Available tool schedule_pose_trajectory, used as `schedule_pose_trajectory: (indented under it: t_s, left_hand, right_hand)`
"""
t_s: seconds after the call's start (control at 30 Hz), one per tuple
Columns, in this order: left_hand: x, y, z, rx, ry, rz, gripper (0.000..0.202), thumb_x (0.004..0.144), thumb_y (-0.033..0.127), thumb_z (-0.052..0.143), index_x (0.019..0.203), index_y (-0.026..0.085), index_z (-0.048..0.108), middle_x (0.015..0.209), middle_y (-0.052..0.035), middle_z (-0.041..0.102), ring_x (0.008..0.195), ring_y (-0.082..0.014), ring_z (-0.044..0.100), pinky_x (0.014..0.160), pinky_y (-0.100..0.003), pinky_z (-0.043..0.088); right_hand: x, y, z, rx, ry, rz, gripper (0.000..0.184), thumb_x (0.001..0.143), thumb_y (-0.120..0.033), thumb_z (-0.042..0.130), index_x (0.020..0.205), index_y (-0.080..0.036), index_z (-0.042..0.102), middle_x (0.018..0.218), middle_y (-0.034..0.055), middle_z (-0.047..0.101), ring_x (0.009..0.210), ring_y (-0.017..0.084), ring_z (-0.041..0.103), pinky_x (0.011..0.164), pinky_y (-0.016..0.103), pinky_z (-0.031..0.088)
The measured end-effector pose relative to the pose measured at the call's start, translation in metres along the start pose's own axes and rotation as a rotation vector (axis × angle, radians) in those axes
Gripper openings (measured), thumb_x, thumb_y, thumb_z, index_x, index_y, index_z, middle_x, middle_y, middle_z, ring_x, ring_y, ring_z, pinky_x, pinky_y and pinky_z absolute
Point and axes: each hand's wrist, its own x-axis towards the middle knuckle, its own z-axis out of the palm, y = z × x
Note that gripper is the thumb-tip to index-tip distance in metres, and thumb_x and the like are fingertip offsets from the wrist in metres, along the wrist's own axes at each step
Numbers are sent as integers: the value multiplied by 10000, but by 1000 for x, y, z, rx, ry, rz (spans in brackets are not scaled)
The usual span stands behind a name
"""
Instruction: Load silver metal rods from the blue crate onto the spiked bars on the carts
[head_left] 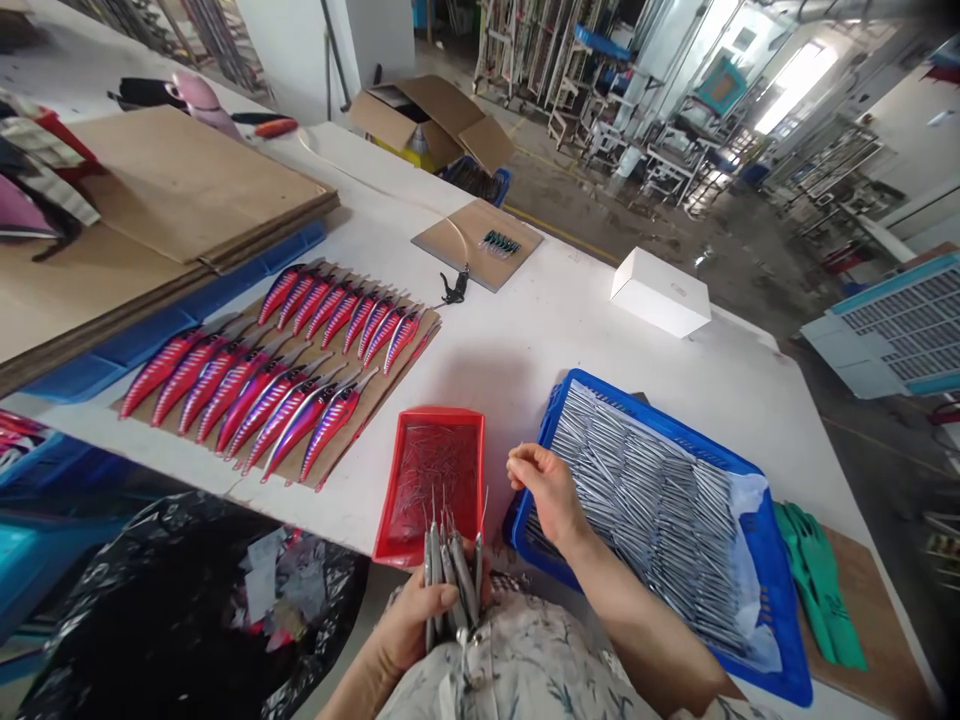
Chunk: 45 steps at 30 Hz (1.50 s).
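Observation:
My left hand (411,620) is closed around a bundle of several grey lure bodies (451,570) with wires sticking up, held upright against my lap below the table edge. A red tray (390,525) of thin wire pieces sits right in front of it. My right hand (546,490) hovers at the left rim of a blue crate (757,560) full of silver lure bodies (645,500), fingers curled into a pinch; what they hold is too small to see.
Two rows of red-purple striped lures (262,385) lie on cardboard at the left. A white box (660,292), a small board with green pieces (480,243), green gloves (821,585), stacked boards (180,190) and a black bag (165,610) surround the work spot.

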Motion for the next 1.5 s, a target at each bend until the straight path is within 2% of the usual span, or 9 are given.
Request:
schedule_pose_trajectory:
  t_s: [0.13, 0.27, 0.47, 0.6, 0.7, 0.8, 1.0, 1.23, 1.5]
  left_hand:
    - [-1, 2, -5, -50, 53, 23, 483, 573, 243, 667, 1032, 170, 539, 661, -37, 646, 650, -206, 621, 529, -259, 449]
    - [0, 5, -8, -49, 81, 12, 529, 558, 246, 688, 1057, 173, 528, 637, -26, 640, 606, -195, 611, 539, -272, 455]
    - [1, 8, -8, 10, 30, -5, 425, 541, 223, 701, 943, 152, 583, 676, -35, 648, 578, -162, 581, 535, -255, 440]
    - [3, 9, -4, -16, 125, -18, 399, 570, 234, 681, 949, 161, 580, 686, -42, 660, 594, -171, 596, 566, -270, 456]
    - [5, 8, -1, -26, 233, 0, 369, 592, 228, 671, 946, 171, 583, 683, -36, 663, 605, -168, 603, 580, -267, 460]
    - [7, 8, 1, -5, 217, 10, 233, 601, 229, 672, 810, 142, 617, 645, -33, 651, 556, -148, 585, 549, -252, 450]
    - [9, 9, 5, 26, 203, 1, 185, 618, 221, 669, 771, 125, 630, 697, -60, 678, 611, -175, 615, 603, -276, 469]
    - [7, 6, -3, -34, 218, -1, 192, 691, 192, 605, 877, 145, 603, 753, -69, 701, 683, -214, 650, 670, -326, 489]
    - [6, 1, -5, -187, 154, 0, 494, 680, 188, 585, 1159, 197, 463, 805, -65, 698, 798, -259, 650, 750, -385, 487]
  right_hand:
    - [9, 16, 6, -108, -199, 40, 344, 693, -341, 618, 989, -170, 577, 883, 29, 599, 764, 122, 543, 696, 242, 427]
    - [-8, 32, 21, -10, -338, 206, 277, 708, -355, 606, 885, -143, 618, 741, 21, 614, 664, 113, 552, 637, 235, 427]
    - [12, 13, 14, 9, -146, 58, 177, 725, -295, 565, 813, -144, 594, 688, 1, 588, 620, 97, 529, 618, 220, 425]
    - [23, 1, 8, -316, -169, -81, 306, 711, -297, 582, 990, -174, 570, 914, 32, 604, 765, 120, 548, 709, 246, 435]
    - [8, 2, 17, -547, -238, -112, 179, 749, -320, 547, 841, -187, 623, 760, 1, 624, 652, 111, 544, 625, 224, 422]
    - [-10, 5, 30, -673, -326, -146, 171, 750, -336, 555, 693, -197, 636, 635, -13, 623, 570, 107, 530, 558, 217, 388]
    - [-16, 8, 42, -824, -256, -154, 103, 686, -267, 596, 605, -211, 628, 612, -13, 636, 566, 122, 536, 555, 233, 368]
    - [-17, 8, 33, -550, -212, 14, 98, 676, -196, 504, 632, -180, 590, 578, -27, 580, 533, 101, 511, 509, 190, 378]
    - [-35, 25, 19, -40, -68, 276, 118, 669, -259, 522, 614, -155, 509, 520, -45, 454, 474, 79, 411, 453, 181, 353]
